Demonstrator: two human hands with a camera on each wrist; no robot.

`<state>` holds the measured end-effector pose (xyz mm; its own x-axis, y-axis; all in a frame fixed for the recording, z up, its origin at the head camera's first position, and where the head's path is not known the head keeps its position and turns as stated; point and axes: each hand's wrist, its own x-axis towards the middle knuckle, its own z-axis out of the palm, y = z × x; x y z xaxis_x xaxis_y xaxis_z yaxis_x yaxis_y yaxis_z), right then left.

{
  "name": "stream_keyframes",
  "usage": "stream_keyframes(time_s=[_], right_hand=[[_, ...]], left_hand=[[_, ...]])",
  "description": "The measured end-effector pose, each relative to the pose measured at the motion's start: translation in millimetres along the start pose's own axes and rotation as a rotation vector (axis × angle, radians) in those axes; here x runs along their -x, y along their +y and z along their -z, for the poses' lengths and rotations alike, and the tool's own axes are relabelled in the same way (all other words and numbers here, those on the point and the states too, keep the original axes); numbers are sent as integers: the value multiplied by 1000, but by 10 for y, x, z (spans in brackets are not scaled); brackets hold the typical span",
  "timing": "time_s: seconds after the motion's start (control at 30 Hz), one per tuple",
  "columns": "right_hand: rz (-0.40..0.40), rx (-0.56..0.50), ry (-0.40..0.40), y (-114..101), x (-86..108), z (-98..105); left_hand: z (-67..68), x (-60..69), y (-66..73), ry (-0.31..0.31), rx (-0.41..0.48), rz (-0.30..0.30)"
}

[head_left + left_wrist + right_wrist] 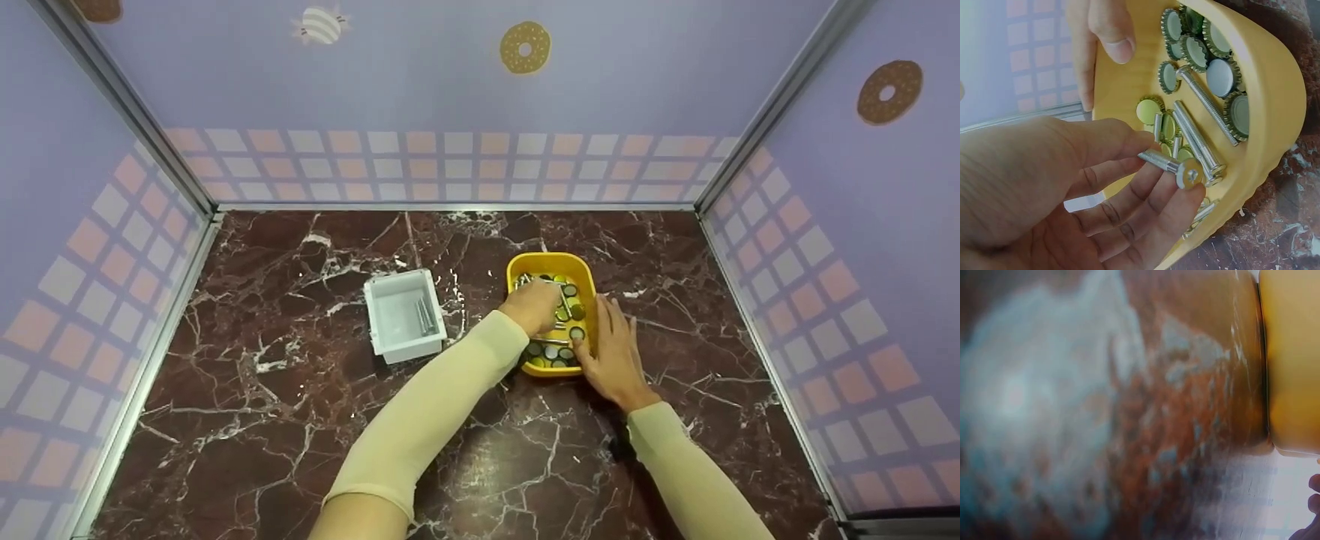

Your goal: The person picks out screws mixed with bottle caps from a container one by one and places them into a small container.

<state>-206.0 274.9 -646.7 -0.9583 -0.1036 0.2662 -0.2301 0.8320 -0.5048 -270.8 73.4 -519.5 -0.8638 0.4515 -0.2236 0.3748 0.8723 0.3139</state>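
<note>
My left hand (531, 306) reaches into a yellow plastic bin (590, 274) and pinches a silver bolt (1161, 162) between thumb and fingers. The bolt's round socket head points away from the palm in the left wrist view. Around it in the bin lie several bottle caps (1223, 77) and more long bolts (1193, 135). At the bin's right side my right hand (615, 352) grips the wall, thumb over the rim and fingers along the outside. The right wrist view shows mostly blurred tabletop, the bin's side and some fingertips.
Left of the bin stands a white plastic box (409, 352) with several bolts (425, 316) inside. Both containers sit on a dark red marbled tabletop (277, 420). Purple patterned panels (420, 90) enclose it at the back and both sides.
</note>
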Motion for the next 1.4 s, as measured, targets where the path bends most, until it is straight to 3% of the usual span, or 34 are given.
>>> stream_keyframes(time_s=[0.2, 0.43, 0.77, 0.97, 1.0, 1.17, 1.2, 1.23, 1.4], right_hand=[[-3, 0, -3, 15, -13, -1], [-11, 0, 10, 26, 7, 43], [-16, -10, -22, -8, -15, 9], [-10, -8, -5, -10, -1, 10], [-10, -7, -4, -7, 6, 9], [-7, -10, -5, 2, 24, 8], [-7, -11, -5, 3, 24, 8], [-8, -11, -3, 3, 18, 8], [-8, -21, -9, -13, -9, 4]], left_hand=[[60, 61, -56, -18, 81, 57], [162, 123, -143, 24, 151, 25], [246, 387, -395, 155, 285, 13], [258, 474, -664, 155, 432, 36], [115, 361, -843, 177, 454, 22], [130, 495, -1141, 265, 472, 47], [143, 532, -1184, 280, 475, 53], [296, 693, -1106, 274, 476, 75], [371, 825, -1234, 303, 466, 138]])
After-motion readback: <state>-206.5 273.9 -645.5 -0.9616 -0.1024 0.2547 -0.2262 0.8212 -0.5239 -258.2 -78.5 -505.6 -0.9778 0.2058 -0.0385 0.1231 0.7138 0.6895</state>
